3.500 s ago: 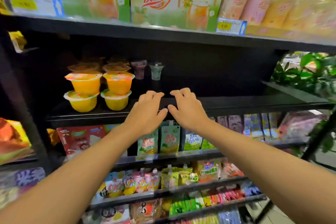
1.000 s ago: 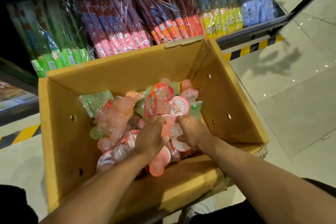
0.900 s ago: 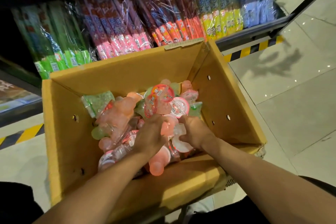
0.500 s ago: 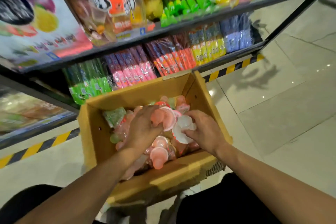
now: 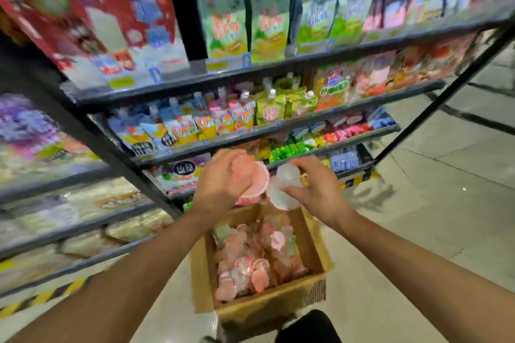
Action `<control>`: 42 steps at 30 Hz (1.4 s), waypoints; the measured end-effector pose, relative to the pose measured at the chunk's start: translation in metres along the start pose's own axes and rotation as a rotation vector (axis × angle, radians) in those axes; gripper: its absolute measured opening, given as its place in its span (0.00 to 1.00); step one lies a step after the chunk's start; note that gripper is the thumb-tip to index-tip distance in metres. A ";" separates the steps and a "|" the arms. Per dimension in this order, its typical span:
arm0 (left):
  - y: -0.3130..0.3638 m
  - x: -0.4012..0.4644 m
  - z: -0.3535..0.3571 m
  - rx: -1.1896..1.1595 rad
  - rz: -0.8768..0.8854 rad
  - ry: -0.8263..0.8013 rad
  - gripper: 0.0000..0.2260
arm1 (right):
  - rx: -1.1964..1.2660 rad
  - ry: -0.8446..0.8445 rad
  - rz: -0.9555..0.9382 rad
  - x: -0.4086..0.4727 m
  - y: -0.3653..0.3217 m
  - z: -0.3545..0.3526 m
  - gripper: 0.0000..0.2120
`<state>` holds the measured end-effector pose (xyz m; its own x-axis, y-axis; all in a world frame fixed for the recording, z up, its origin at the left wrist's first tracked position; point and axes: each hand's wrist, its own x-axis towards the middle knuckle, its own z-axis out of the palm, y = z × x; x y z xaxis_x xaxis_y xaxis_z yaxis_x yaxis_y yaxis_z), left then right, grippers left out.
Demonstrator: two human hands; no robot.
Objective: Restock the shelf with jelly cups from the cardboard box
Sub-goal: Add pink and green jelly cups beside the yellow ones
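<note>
Pink round jelly cup (image 5: 255, 179) in left hand (image 5: 220, 184).

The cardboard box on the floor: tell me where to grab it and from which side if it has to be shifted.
Grip the cardboard box by its two side walls near the top rim, one hand on each, coming from above. It stands upright and open, its flaps spread aside, with loose jelly cups piled inside, so it probably needs to stay level. Both the left hand and the right hand hold cups now.
</note>
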<state>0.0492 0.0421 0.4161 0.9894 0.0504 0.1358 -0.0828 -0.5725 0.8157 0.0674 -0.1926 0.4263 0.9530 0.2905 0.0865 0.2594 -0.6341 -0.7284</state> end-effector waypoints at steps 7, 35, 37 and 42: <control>0.116 0.025 -0.084 0.025 0.072 0.173 0.17 | 0.036 0.069 -0.147 0.042 -0.097 -0.084 0.16; 0.277 0.104 -0.153 0.124 0.118 0.563 0.14 | 0.102 0.202 -0.325 0.145 -0.197 -0.240 0.14; 0.281 0.108 -0.156 0.109 0.131 0.560 0.13 | 0.087 0.221 -0.319 0.148 -0.201 -0.244 0.14; 0.289 0.121 -0.162 0.071 0.174 0.535 0.13 | 0.055 0.222 -0.326 0.159 -0.204 -0.258 0.17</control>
<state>0.1263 0.0150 0.7593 0.7619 0.3474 0.5466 -0.2130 -0.6626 0.7181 0.2067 -0.2019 0.7638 0.8343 0.3046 0.4594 0.5509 -0.4928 -0.6736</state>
